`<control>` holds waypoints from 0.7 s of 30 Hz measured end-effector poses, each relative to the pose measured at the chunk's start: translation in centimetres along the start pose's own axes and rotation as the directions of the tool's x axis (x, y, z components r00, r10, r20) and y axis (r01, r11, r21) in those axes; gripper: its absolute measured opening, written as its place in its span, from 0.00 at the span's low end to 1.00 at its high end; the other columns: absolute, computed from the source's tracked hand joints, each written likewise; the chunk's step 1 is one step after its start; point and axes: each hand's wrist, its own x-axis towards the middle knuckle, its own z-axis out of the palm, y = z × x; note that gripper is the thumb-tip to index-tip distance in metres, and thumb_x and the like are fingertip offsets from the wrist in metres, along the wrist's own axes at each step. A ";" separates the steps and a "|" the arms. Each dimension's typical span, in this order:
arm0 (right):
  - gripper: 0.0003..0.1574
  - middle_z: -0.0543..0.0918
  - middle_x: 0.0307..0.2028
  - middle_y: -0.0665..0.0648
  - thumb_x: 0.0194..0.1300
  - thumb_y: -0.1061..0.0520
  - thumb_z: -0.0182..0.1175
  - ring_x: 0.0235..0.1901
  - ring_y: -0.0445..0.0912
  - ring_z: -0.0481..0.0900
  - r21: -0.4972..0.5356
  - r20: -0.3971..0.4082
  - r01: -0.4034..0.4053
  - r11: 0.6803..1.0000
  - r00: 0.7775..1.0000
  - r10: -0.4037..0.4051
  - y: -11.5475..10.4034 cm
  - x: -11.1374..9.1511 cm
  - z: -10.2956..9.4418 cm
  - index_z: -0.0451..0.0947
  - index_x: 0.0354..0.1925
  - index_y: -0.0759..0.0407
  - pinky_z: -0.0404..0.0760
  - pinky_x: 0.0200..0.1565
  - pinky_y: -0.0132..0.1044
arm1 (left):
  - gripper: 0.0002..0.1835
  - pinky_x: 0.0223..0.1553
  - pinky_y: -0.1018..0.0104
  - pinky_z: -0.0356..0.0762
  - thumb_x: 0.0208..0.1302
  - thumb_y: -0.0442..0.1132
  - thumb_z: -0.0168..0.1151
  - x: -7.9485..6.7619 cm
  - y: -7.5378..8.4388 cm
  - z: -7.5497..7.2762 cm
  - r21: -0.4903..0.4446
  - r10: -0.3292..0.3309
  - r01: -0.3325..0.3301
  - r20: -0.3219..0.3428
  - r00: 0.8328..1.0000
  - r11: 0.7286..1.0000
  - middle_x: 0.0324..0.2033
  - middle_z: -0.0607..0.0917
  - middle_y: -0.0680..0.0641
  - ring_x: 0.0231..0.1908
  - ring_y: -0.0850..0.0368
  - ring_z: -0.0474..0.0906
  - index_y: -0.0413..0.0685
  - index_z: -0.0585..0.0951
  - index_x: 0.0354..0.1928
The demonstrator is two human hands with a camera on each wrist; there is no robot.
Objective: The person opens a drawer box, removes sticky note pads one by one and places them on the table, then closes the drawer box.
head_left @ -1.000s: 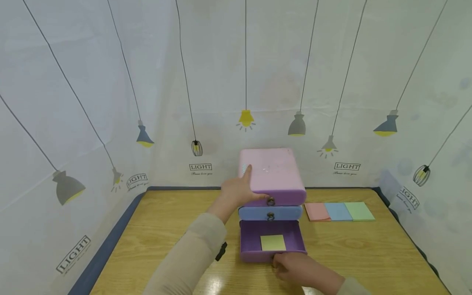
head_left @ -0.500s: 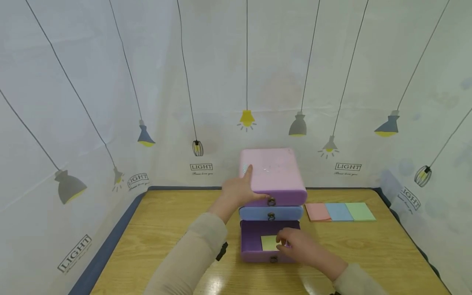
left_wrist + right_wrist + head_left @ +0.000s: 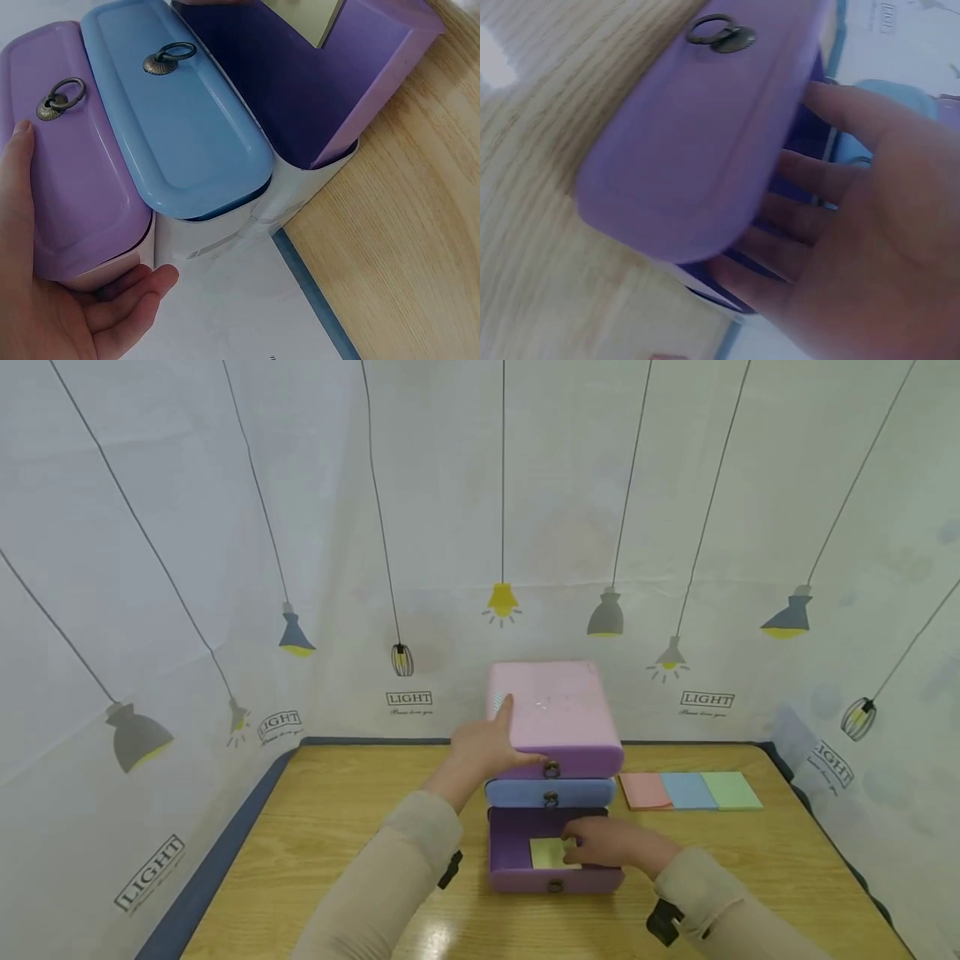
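Note:
A small cabinet with a pink top (image 3: 562, 702) stands near the back of the table. My left hand (image 3: 483, 750) holds its upper left corner, the thumb lying on the purple top drawer (image 3: 82, 165) and the other fingers at the side. The blue middle drawer (image 3: 517, 793) is closed. Below it the purple bottom drawer (image 3: 517, 882) is pulled out, with a yellow sticky-note pad (image 3: 545, 853) lying flat inside. My right hand (image 3: 615, 842) reaches into this drawer, its fingertips at the pad's right edge. In the right wrist view the spread fingers (image 3: 780, 251) go behind the drawer front, which hides their tips.
Pink, blue and green sticky-note pads (image 3: 688, 791) lie side by side to the right of the cabinet. The wooden table (image 3: 337, 810) is bordered by a white wall covering (image 3: 450, 527) printed with hanging lamps.
My right hand has let go of the bottom drawer's ring and moved up over its front into the drawer, beside the yellow pad. My left hand stays on the cabinet.

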 end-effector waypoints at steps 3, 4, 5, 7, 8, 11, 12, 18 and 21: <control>0.25 0.81 0.50 0.59 0.63 0.51 0.64 0.52 0.55 0.78 -0.011 0.015 -0.038 0.999 0.999 0.038 0.2 0.7 0.5 0.78 0.54 0.65 0.72 0.54 0.52 | 0.71 0.19 0.64 0.68 0.38 0.86 0.54 0.0 0.0 0.0 -0.001 0.001 -0.001 -0.002 1.000 1.000 0.22 0.77 0.48 0.20 0.55 0.74 0.56 0.39 0.78; 0.26 0.81 0.51 0.59 0.62 0.51 0.64 0.53 0.56 0.77 -0.013 0.021 -0.048 0.999 0.999 0.048 0.3 0.9 0.6 0.78 0.54 0.65 0.72 0.55 0.52 | 0.71 0.19 0.64 0.68 0.38 0.86 0.54 0.0 0.0 0.0 -0.002 0.000 0.000 0.000 1.000 1.000 0.22 0.77 0.48 0.20 0.55 0.73 0.57 0.38 0.78; 0.27 0.81 0.51 0.59 0.62 0.51 0.64 0.54 0.57 0.76 -0.017 0.024 -0.051 0.999 0.998 0.051 0.4 1.0 0.7 0.78 0.55 0.65 0.71 0.56 0.52 | 0.71 0.19 0.64 0.67 0.38 0.86 0.54 0.0 0.0 0.0 -0.001 0.001 -0.001 0.000 1.000 1.000 0.22 0.77 0.48 0.20 0.55 0.73 0.57 0.38 0.78; 0.27 0.80 0.51 0.60 0.62 0.51 0.64 0.55 0.57 0.76 -0.022 0.032 -0.052 0.998 0.998 0.052 0.6 1.2 0.9 0.77 0.55 0.65 0.71 0.56 0.52 | 0.71 0.19 0.64 0.67 0.38 0.86 0.54 0.0 0.0 0.0 0.001 0.000 0.000 0.002 1.000 1.000 0.22 0.77 0.48 0.20 0.55 0.73 0.57 0.38 0.78; 0.27 0.80 0.51 0.60 0.62 0.51 0.64 0.55 0.57 0.75 -0.024 0.035 -0.051 0.998 0.998 0.051 0.6 1.2 1.0 0.77 0.55 0.64 0.71 0.56 0.52 | 0.71 0.19 0.64 0.67 0.38 0.86 0.54 0.0 0.1 0.0 0.004 0.000 0.000 0.003 1.000 1.000 0.22 0.77 0.48 0.20 0.55 0.73 0.57 0.38 0.78; 0.26 0.80 0.50 0.60 0.63 0.52 0.64 0.54 0.58 0.76 -0.029 0.026 -0.042 0.999 0.999 0.042 0.5 1.2 1.0 0.77 0.54 0.65 0.71 0.55 0.52 | 0.71 0.19 0.64 0.67 0.38 0.86 0.54 0.0 0.1 -0.1 0.002 -0.001 0.000 0.002 1.000 1.000 0.23 0.77 0.48 0.20 0.55 0.74 0.57 0.38 0.78; 0.25 0.81 0.50 0.60 0.63 0.52 0.64 0.54 0.58 0.76 -0.030 0.019 -0.039 0.999 0.999 0.040 0.5 1.3 1.0 0.77 0.54 0.66 0.72 0.55 0.52 | 0.71 0.20 0.64 0.68 0.38 0.86 0.54 -0.1 0.1 -0.1 0.001 -0.002 0.002 -0.001 1.000 1.000 0.23 0.77 0.48 0.21 0.55 0.74 0.57 0.39 0.78; 0.21 0.82 0.47 0.59 0.64 0.53 0.64 0.51 0.58 0.77 -0.021 -0.030 -0.014 1.000 0.999 0.013 0.5 1.2 1.0 0.79 0.51 0.66 0.73 0.53 0.52 | 0.71 0.19 0.64 0.66 0.38 0.86 0.54 -0.1 0.0 -0.1 0.007 -0.009 0.009 -0.003 1.000 1.000 0.22 0.77 0.48 0.20 0.55 0.73 0.57 0.38 0.78; 0.18 0.81 0.45 0.58 0.64 0.54 0.64 0.49 0.57 0.78 -0.014 -0.066 0.009 1.000 0.998 -0.009 0.4 0.9 0.9 0.80 0.48 0.65 0.74 0.51 0.52 | 0.71 0.18 0.64 0.64 0.38 0.86 0.53 -0.1 0.1 0.1 0.021 -0.013 0.013 -0.002 1.000 1.000 0.22 0.77 0.48 0.19 0.56 0.71 0.58 0.38 0.78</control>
